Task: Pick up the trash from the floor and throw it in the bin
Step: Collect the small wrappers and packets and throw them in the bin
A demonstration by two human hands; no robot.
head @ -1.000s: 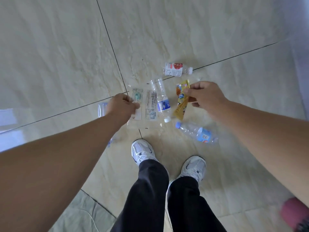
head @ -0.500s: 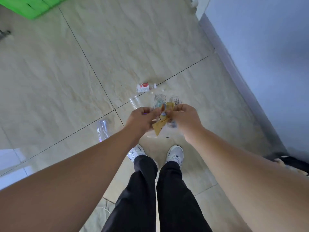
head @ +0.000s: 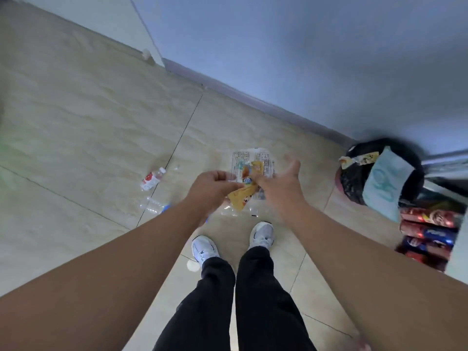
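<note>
The person stands on pale floor tiles [head: 88,127], white shoes [head: 205,248] planted, both bare arms stretched forward. Just beyond the shoes, the left hand [head: 211,184] is pinched closed on a bundle of trash: a yellow snack wrapper [head: 241,197] and a clear printed wrapper [head: 253,160] that sticks up past the knuckles, with what may be a clear bottle hanging underneath, too blurred to be sure. The right hand [head: 281,182] sits right beside that bundle, fingers spread wide and holding nothing, though its fingertips may brush the wrappers. To the left of the held bundle and farther out, a red-labelled bottle [head: 152,179] and a crushed clear bottle [head: 153,206] lie on the floor. To the right and beyond, against the wall, stands the bin [head: 354,181], lined in black and already stuffed to the top. The risk, I'd say, is that one pinch grips several slippery pieces; a piece could slide loose on the way, or bounce off the heaped bin onto the tiles.
</note>
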